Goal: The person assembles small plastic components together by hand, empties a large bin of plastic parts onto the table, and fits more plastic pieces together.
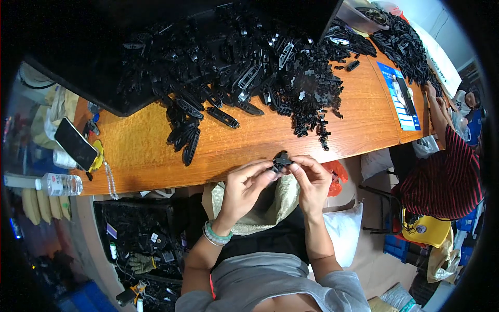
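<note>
My left hand and my right hand meet in front of the table's near edge. Between their thumbs and fingertips they pinch a small black plastic part, whose exact kind is too small to make out. Beyond it on the wooden table lie long oval black plastic pieces, some overlapping in a heap. A pile of small black plastic pieces spreads just right of them. Below my hands, an open pale woven sack rests at my lap.
At the left are a phone on a stand and a water bottle. A dark bin with tools stands below. On the right, a person in a striped top works beside a heap of black parts and a blue leaflet.
</note>
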Available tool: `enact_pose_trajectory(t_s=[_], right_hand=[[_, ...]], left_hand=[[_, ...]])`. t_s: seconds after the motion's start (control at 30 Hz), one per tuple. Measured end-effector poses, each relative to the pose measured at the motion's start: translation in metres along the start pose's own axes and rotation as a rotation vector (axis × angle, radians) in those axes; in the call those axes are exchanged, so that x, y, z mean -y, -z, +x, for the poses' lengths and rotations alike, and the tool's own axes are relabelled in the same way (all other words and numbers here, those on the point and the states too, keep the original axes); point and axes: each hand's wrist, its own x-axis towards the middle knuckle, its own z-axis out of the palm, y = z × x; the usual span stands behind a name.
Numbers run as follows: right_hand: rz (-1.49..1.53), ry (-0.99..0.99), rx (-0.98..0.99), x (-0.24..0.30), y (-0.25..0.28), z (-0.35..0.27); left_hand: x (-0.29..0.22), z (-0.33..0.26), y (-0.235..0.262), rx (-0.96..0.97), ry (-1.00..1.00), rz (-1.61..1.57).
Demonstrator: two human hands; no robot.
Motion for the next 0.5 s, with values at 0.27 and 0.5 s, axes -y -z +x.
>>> enact_pose_trajectory(t_s=[0.27,0.5], right_hand=[[-0.285,-0.015,0.101,0.007,0.000,-0.005],[-0.557,0.186,0.133,0.007,0.002,-0.004]], left_hand=[[0.007,-0.005,0.002,0.050,0.068,-0.007],[0.003,-0.007,0.002,0.011,0.087,-0.079]])
